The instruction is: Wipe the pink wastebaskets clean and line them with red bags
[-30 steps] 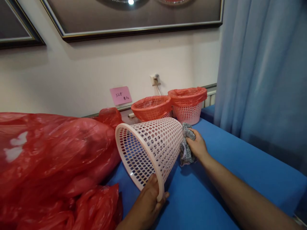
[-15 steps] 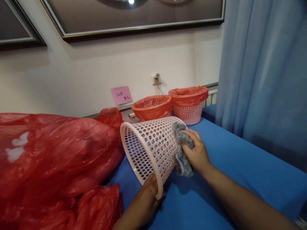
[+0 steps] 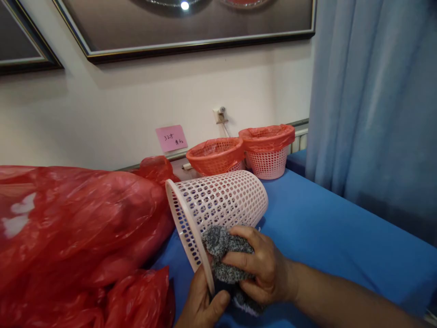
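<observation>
A pale pink perforated plastic wastebasket (image 3: 221, 196) lies on its side, its mouth turned to the left. My left hand (image 3: 202, 303) grips the lower rim, with the thumb outside and the fingers partly hidden behind the rim. In my right hand (image 3: 264, 269) is a bunched grey cleaning cloth (image 3: 227, 255), pressed against the outer wall close to the rim. Part of the cloth hangs below my fingers.
Two similar baskets, the left basket (image 3: 215, 155) and the right basket (image 3: 268, 157), stand behind with red liners. Red plastic bags (image 3: 85, 228) heap up at left on the blue surface (image 3: 327, 237). A blue curtain (image 3: 368, 100) hangs at right; a pink note (image 3: 171, 138) is on the wall.
My right hand has moved the cloth from the base end down and left to near the rim. The basket has turned slightly, and my left thumb now shows outside the rim.
</observation>
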{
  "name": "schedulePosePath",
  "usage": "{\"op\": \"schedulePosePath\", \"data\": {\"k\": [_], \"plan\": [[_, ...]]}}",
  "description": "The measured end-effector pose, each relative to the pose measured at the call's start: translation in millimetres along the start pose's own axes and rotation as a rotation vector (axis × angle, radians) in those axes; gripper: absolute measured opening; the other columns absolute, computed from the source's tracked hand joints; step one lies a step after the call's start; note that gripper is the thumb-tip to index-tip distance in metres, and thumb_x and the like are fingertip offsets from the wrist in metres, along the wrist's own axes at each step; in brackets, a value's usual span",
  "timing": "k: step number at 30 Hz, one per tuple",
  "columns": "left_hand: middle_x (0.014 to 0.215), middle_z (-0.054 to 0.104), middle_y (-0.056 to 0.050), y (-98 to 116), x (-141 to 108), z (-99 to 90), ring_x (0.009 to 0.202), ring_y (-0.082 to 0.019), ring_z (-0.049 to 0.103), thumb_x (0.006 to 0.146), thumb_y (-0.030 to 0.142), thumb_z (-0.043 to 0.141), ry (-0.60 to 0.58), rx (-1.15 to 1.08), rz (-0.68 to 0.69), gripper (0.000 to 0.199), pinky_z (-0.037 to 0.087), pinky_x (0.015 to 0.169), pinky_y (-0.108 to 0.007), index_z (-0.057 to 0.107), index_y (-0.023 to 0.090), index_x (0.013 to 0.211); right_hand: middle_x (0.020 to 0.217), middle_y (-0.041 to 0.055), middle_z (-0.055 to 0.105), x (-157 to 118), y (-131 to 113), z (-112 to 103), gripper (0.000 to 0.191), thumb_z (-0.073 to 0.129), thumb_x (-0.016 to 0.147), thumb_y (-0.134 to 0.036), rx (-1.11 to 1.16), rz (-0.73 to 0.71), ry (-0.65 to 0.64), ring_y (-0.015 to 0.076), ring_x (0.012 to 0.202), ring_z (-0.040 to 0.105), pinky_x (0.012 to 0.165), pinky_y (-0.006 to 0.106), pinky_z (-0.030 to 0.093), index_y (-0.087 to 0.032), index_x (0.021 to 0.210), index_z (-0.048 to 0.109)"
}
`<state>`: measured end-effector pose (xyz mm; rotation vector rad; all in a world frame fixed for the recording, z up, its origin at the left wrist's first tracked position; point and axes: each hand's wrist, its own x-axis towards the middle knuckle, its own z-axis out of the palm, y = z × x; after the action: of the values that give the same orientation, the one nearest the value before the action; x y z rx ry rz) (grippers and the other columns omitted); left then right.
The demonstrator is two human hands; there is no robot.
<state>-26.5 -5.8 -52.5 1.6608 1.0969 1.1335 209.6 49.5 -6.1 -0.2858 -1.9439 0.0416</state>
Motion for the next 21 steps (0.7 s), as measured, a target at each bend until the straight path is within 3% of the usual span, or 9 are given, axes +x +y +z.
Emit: {"op": "schedulePosePath", "data": {"k": [2, 4, 8, 10, 12, 16, 18, 19, 21], "plan": [[0.157, 0.061, -0.011, 0, 2, 0.6, 0.149, -0.038, 0.051, 0.098, 0.066, 0.059, 0.063, 0.118, 0.044, 0.069, 0.035, 0.128, -0.056, 0.056, 0.027, 0.154, 0.144, 0.013, 0.053, -1, 7, -1, 0.063, 0.059, 0.073, -0.016, -0.044, 0.044, 0.031, 0.0292, 0.119, 0.066, 0.094, 0.043, 0.063, -0.025, 0.135, 0.061], [0.157, 0.06, -0.01, 6, 6, 3.5, 0.151, -0.036, 0.05, 0.105, 0.059, 0.049, 0.043, 0.206, 0.08, 0.061, 0.034, 0.129, -0.055, 0.053, 0.027, 0.157, 0.146, 0.0118, 0.054, -3, 24, -4, 0.058, 0.058, 0.077, -0.012, -0.112, 0.226, 0.151, 0.0292, 0.128, 0.063, 0.103, 0.046, 0.059, -0.027, 0.132, 0.064], [0.162, 0.055, -0.011, 23, 15, 13.4, 0.15, -0.034, 0.052, 0.106, 0.049, 0.051, -0.113, 0.39, 0.19, 0.063, 0.041, 0.126, -0.053, 0.04, 0.03, 0.165, 0.132, 0.012, 0.063, -7, 74, -17, 0.046, 0.058, 0.081, -0.017, -0.19, 0.714, 0.445, 0.0309, 0.124, 0.065, 0.112, 0.056, 0.053, -0.025, 0.125, 0.071], [0.165, 0.052, -0.01, 29, 18, 18.2, 0.15, -0.035, 0.051, 0.104, 0.044, 0.057, -0.188, 0.527, 0.2, 0.065, 0.041, 0.126, -0.054, 0.039, 0.032, 0.165, 0.125, 0.0121, 0.066, -7, 86, -20, 0.046, 0.059, 0.082, -0.021, -0.18, 0.799, 0.497, 0.032, 0.121, 0.066, 0.113, 0.059, 0.051, -0.023, 0.126, 0.07], [0.164, 0.052, -0.011, 31, 19, 21.8, 0.149, -0.036, 0.051, 0.101, 0.038, 0.063, -0.239, 0.637, 0.179, 0.065, 0.042, 0.125, -0.056, 0.044, 0.032, 0.163, 0.131, 0.0123, 0.064, -7, 77, -20, 0.05, 0.059, 0.081, -0.019, -0.166, 0.711, 0.453, 0.0319, 0.128, 0.063, 0.115, 0.058, 0.05, -0.024, 0.13, 0.068], [0.159, 0.057, -0.012, 30, 22, 24.9, 0.141, -0.034, 0.058, 0.093, 0.016, 0.062, -0.235, 0.66, 0.168, 0.067, 0.048, 0.121, -0.053, 0.052, 0.03, 0.157, 0.153, 0.0115, 0.048, -7, 22, -11, 0.066, 0.058, 0.078, -0.013, -0.008, 0.247, 0.219, 0.0311, 0.138, 0.058, 0.111, 0.048, 0.055, -0.027, 0.143, 0.059], [0.157, 0.059, -0.011, 28, 23, 25.2, 0.14, -0.032, 0.059, 0.087, 0.007, 0.058, -0.217, 0.621, 0.171, 0.074, 0.049, 0.12, -0.051, 0.051, 0.03, 0.158, 0.157, 0.0119, 0.044, -8, 3, -7, 0.073, 0.058, 0.075, -0.014, 0.074, 0.092, 0.157, 0.0311, 0.136, 0.059, 0.104, 0.044, 0.06, -0.026, 0.146, 0.056], [0.156, 0.06, -0.011, 27, 24, 25.0, 0.141, -0.031, 0.058, 0.086, 0.006, 0.057, -0.207, 0.604, 0.167, 0.076, 0.048, 0.121, -0.05, 0.051, 0.031, 0.158, 0.156, 0.0121, 0.045, -8, 0, -6, 0.073, 0.059, 0.074, -0.014, 0.086, 0.068, 0.15, 0.0308, 0.134, 0.06, 0.102, 0.043, 0.061, -0.026, 0.146, 0.055], [0.156, 0.06, -0.01, 23, 26, 23.5, 0.145, -0.032, 0.054, 0.088, 0.008, 0.058, -0.188, 0.57, 0.15, 0.074, 0.044, 0.124, -0.052, 0.051, 0.031, 0.158, 0.154, 0.0121, 0.048, -9, 10, -6, 0.069, 0.059, 0.076, -0.013, 0.04, 0.154, 0.176, 0.0304, 0.134, 0.061, 0.104, 0.044, 0.059, -0.026, 0.143, 0.058]]}}
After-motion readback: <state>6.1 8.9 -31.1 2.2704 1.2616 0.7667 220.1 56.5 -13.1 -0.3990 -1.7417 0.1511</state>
